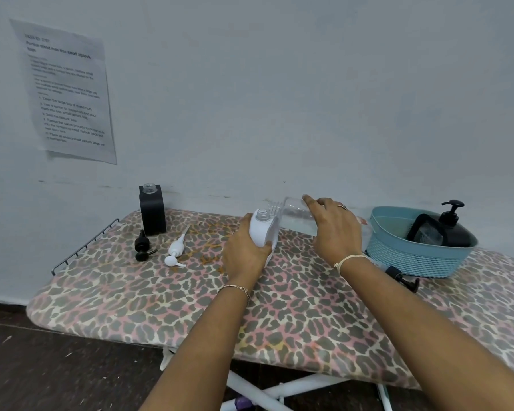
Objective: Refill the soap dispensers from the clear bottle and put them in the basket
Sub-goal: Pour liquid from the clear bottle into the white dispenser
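My left hand (244,250) grips a white soap dispenser (264,229) with its neck open, tilted slightly on the ironing board (279,315). My right hand (336,229) holds the clear bottle (294,216) on its side, its threaded mouth close above the white dispenser's neck. A black square dispenser (152,210) stands uncapped at the back left. A black pump head (143,247) and a white pump head (176,250) lie on the board near it. The blue basket (419,256) at the right holds a black dispenser with its pump (451,223).
Another black pump head (404,278) lies in front of the basket, partly behind my right forearm. A wire rack (83,247) sticks out at the board's left end. A printed sheet (69,93) hangs on the wall. The dark floor lies beneath.
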Available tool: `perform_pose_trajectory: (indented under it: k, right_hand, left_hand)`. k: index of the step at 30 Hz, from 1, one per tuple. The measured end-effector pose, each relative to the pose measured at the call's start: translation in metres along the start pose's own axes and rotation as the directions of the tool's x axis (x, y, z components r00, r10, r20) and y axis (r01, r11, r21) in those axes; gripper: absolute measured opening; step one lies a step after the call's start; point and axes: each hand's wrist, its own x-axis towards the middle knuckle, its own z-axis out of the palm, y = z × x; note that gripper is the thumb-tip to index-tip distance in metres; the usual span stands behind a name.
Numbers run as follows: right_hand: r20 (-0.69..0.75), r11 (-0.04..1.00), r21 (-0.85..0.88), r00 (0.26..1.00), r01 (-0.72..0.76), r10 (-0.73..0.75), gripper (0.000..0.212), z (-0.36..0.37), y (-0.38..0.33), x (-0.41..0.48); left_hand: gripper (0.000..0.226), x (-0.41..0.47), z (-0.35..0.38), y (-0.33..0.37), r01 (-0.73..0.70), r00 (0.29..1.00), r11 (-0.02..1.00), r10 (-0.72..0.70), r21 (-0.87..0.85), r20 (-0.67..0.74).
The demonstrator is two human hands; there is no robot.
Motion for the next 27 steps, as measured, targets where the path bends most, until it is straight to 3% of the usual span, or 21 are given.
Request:
perform_pose_trajectory:
  k: [27]
  right_hand:
    - [0.007, 0.995, -0.059, 0.997, 0.076, -0.076, 0.076, -0.012, -0.001, 0.008]
  left_hand:
    - [0.097, 0.001, -0.006, -0.005, 0.057, 0.974, 0.995, -0.073, 0.082, 0.216]
